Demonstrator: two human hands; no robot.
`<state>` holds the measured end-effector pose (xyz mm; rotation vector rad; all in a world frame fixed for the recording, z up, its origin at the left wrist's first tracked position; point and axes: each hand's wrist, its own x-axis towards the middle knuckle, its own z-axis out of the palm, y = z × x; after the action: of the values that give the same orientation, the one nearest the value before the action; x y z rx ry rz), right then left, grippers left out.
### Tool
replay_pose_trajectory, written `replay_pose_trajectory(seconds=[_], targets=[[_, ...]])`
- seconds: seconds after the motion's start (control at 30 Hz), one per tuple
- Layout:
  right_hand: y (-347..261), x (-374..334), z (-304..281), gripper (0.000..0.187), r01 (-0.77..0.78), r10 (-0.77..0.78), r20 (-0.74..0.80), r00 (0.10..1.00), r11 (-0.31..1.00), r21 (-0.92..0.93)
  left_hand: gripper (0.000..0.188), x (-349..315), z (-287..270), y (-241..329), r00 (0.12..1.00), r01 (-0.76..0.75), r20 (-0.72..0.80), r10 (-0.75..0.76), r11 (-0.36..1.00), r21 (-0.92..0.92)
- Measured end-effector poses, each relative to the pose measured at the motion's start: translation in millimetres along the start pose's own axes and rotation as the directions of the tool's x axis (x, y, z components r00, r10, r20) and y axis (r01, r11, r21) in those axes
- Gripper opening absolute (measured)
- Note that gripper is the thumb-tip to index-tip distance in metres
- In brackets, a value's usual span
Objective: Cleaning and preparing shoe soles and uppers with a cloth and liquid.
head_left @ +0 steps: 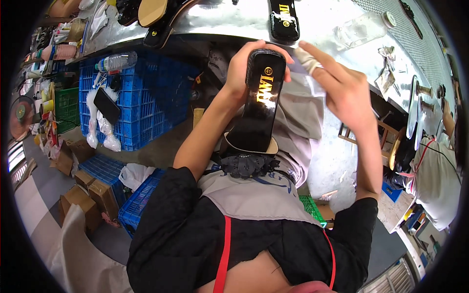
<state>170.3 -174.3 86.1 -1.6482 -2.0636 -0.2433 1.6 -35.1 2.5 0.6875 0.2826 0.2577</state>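
Observation:
A sandal with a glossy black sole and gold lettering is upright in front of me, its underside showing. My left hand is closed round the upper end of it. At its lower end, a pale edge and a black flower ornament rest by my apron. Just right of the sole is my right hand, its fingers stretched out and off the sandal. A whitish wrap covers one of its fingers. Beyond my hands, a second black sole with a white smear lies on the metal table.
The metal table holds more sandals at the left and a clear bottle at the right. Blue crates stand to my left, with a phone and a water bottle on them. Cardboard boxes lie lower left.

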Motion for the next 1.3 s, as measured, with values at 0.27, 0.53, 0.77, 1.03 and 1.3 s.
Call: replay_pose_trajectory(seconds=[0.27,0.53,0.77,1.03,1.3], targets=[[-28,-7,33,0.054,-0.085,0.088,0.188,0.978,0.996,-0.022,0.069,-5,-8,-6,0.986,-0.058,-0.161,0.035,0.989,-0.137],[-76,-61,44,0.017,0.016,-0.048,0.266,0.963,0.992,0.124,0.062,-9,-18,-4,0.980,-0.016,-0.196,0.034,0.995,0.094],[-50,-31,56,0.022,-0.160,0.148,0.082,0.986,0.975,0.153,0.061,-11,-7,-5,0.984,-0.037,-0.172,0.046,0.998,0.053],[-68,-92,47,0.050,-0.286,0.117,0.286,0.951,0.687,0.668,0.062,-2,-9,-1,0.992,-0.052,-0.106,0.063,0.993,0.103],[-63,-115,20,0.020,-0.220,0.753,0.173,0.635,-0.039,0.975,0.048,30,29,78,0.963,-0.249,0.183,0.199,0.916,0.314]])
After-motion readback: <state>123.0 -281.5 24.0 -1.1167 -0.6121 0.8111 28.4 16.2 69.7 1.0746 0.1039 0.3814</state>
